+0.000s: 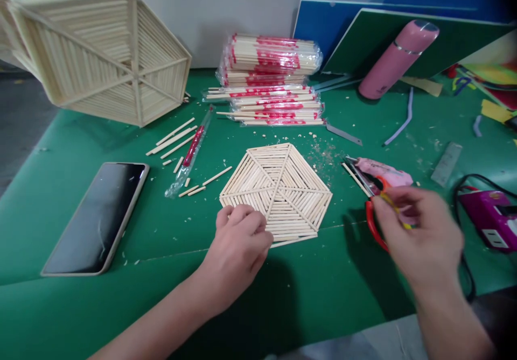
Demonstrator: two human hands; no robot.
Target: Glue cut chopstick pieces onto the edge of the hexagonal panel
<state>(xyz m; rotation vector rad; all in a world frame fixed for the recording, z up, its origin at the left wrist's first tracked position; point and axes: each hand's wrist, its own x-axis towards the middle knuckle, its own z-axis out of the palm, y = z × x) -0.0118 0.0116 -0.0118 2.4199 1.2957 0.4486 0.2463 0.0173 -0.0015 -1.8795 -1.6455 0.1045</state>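
Note:
A flat, many-sided panel of thin wooden sticks point(278, 185) lies on the green table, its sticks laid in wedges between spokes. My left hand point(244, 239) is closed over the panel's lower-left corner with bent fingers; the fingertips are partly hidden. A thin stick point(294, 240) runs along the lower edge toward that hand. To the right, my right hand point(422, 233) pinches a small yellow object point(393, 206), too covered to name exactly. Just behind and below it are scissors with orange-red handles point(374, 228), beside a pink wrapped bundle point(383, 171).
Wrapped chopsticks point(274, 88) are piled at the back. A larger stick-built structure point(109, 58) stands back left. A phone point(99, 214) and stick pieces point(173, 139) lie left. A pink flask point(398, 58), blade point(343, 133) and purple power socket box point(490, 217) are right.

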